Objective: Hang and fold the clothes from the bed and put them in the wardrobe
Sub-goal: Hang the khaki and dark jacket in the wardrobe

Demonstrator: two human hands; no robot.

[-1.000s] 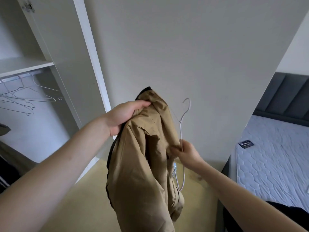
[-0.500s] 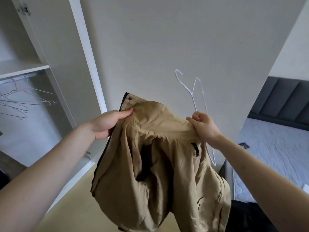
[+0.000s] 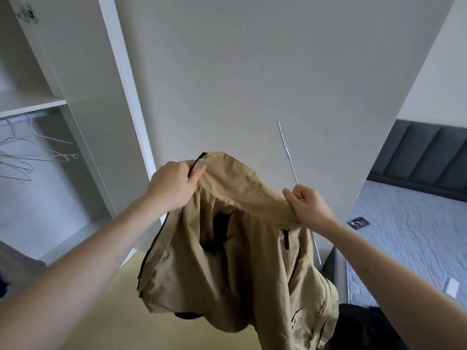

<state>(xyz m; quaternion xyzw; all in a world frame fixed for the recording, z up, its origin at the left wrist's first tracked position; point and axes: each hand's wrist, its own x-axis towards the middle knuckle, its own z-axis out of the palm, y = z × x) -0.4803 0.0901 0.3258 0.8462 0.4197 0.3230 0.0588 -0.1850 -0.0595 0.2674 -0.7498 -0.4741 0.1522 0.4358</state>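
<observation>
Head: hanger (image 3: 288, 157) turned edge-on since before; hands grip jacket (image 3: 227, 261).

Matt tan cloth jacket (image 3: 227, 261), thin white wire hanger (image 3: 288, 157), quilted mattress (image 3: 409, 238)

This is a bedroom in a home. At four o'clock lies a bed (image 3: 414, 248) with a quilted pale mattress bare of sheets, backed by a dark grey padded headboard (image 3: 427, 157). At nine o'clock stands an open white wardrobe (image 3: 83, 102) with a shelf and a rail of wire hangers (image 3: 27, 157) (none of those visible carries a garment). A plain white wall (image 3: 252, 72) fills twelve o'clock, and pale wood-toned flooring (image 3: 108, 319) runs along six o'clock.
</observation>
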